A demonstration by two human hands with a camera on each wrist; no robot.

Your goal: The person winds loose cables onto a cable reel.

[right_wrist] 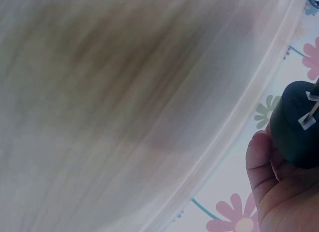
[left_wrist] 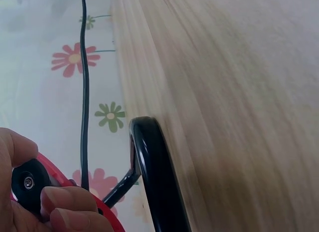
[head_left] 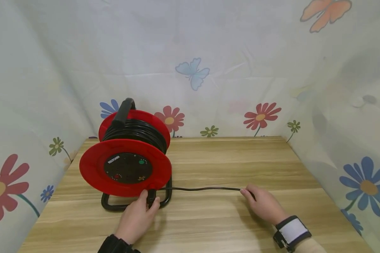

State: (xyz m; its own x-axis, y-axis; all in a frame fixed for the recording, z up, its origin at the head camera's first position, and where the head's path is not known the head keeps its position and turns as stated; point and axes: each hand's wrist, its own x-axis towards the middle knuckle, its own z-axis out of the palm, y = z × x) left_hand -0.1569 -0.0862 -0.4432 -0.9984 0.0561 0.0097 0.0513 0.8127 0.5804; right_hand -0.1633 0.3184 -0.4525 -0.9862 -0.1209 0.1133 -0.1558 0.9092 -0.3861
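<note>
A red and black cable reel (head_left: 93, 167) stands on its black tube frame at the table's left, black cable wound between its two discs. With fingers and thumb, my left hand (head_left: 136, 219) grips the black crank knob (head_left: 151, 196) low on the front disc; the screw in the knob's end faces the left wrist view. From the reel a length of cable (head_left: 202, 189) runs rightward, nearly straight, to my right hand (head_left: 266, 205). That hand holds the black plug (right_wrist: 293, 124) at the cable's end. Metal pins on the plug show in the right wrist view.
The wood-grain table (head_left: 225, 158) extends beneath both hands. A pale cloth (head_left: 234, 45) printed with flowers and butterflies hangs behind the table and at both sides. The reel's black carrying handle (head_left: 122, 112) rises at its top.
</note>
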